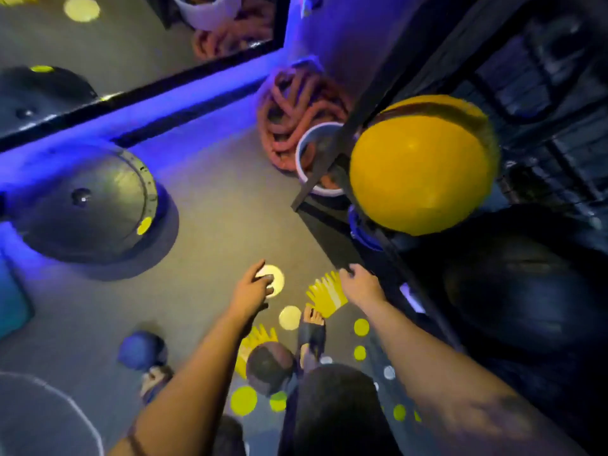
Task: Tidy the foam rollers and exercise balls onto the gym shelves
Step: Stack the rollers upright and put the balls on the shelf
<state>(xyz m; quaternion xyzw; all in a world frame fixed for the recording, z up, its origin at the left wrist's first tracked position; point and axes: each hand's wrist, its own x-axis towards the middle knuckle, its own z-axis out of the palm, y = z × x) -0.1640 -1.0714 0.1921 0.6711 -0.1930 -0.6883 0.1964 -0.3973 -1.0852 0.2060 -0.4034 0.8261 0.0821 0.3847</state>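
The left hand (253, 287) and right hand (360, 284) are loose and empty. A big yellow ball (418, 172) sits on the black metal shelf (329, 153).

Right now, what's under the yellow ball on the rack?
A blue rounded object peeks out beneath the yellow ball, at its lower left edge, and a large black ball sits lower right. The yellow ball hides whatever it rests on.

The grey carpet floor (217, 205) carries a grey rubber dome (88, 202) and a coiled reddish rope (292, 110); the black metal shelf (335, 143) carries a round yellow exercise ball (421, 172).
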